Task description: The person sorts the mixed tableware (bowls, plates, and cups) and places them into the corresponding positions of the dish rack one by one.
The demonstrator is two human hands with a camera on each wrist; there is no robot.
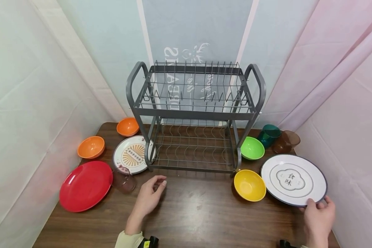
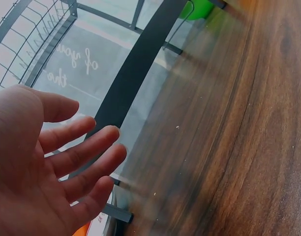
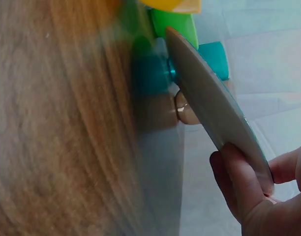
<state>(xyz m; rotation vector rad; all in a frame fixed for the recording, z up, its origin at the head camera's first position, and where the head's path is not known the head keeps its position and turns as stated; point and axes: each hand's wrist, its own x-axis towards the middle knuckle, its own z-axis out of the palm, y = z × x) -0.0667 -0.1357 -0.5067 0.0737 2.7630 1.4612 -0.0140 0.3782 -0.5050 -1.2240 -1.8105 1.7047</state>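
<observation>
My right hand (image 1: pixel 320 215) pinches the near rim of a white plate (image 1: pixel 310 172) with a dark blue edge and printed characters. In the right wrist view the plate's underside (image 3: pixel 214 103) is tilted up off the table, thumb on one face and fingers on the other. My left hand (image 1: pixel 148 196) hovers over the table in front of the dish rack (image 1: pixel 192 168), holding nothing. The left wrist view shows its fingers (image 2: pixel 86 177) loosely bent. Closest to it is a clear purplish glass (image 1: pixel 125 182).
A red plate (image 1: pixel 85 186), a patterned white plate (image 1: pixel 121 148) and orange bowls (image 1: pixel 91 147) lie left of the two-tier rack. To its right are a yellow bowl (image 1: pixel 250 186), a green bowl (image 1: pixel 252 148), a teal cup (image 1: pixel 269 135) and a brown cup (image 1: pixel 286 141). White curtains enclose the table.
</observation>
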